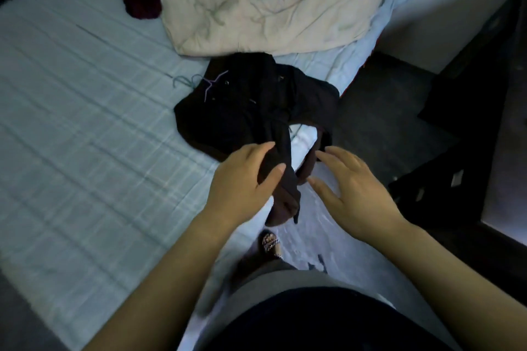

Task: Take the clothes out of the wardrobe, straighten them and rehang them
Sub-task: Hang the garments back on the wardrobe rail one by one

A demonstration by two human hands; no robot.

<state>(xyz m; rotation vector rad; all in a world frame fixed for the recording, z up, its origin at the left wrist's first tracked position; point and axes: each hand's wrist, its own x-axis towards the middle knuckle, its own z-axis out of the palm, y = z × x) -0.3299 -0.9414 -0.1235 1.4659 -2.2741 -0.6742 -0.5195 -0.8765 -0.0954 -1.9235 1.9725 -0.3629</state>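
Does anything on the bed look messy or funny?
Yes. The black jacket lies bunched in a heap near the edge of the bed, a sleeve gripped by the left hand. A purple hanger lies loose on top of it rather than holding it. Behind, the cream quilt is crumpled.

No text or number can be read. Two small pale tags (457, 179) on the dark furniture (467, 111) right of the right hand (353, 191) are too blurred, and the black garment (242, 105) gripped by the left hand (242, 179) shows no legible label.
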